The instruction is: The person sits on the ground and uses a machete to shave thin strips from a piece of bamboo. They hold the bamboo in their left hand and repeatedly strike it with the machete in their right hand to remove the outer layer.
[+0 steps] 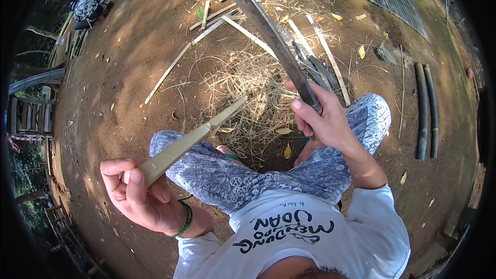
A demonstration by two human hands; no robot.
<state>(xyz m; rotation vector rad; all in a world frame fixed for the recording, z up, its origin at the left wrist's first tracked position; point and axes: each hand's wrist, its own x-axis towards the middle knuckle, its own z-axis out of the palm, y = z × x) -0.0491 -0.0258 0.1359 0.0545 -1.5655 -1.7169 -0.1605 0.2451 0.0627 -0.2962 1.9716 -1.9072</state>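
Observation:
My left hand (139, 194), with a green band at its wrist, is closed on the wide lower end of a bamboo strip (178, 150). That pale strip points up and to the right, and a notch marks it before its narrower tip. In my right hand (325, 116) is the handle of a long machete (271, 36). Its dark blade slants up and left, well apart from the strip. Below both tools, a heap of thin bamboo shavings (253, 88) lies on the ground between my bent knees.
Split bamboo slats (325, 51) lie scattered beyond the shavings. Two dark bamboo poles (422, 111) rest on the ground at right. A slatted bamboo panel (390, 2) lies at far right, and a bundle of cloth (87, 8) sits at far left. Brown dirt ground (119, 103) surrounds me.

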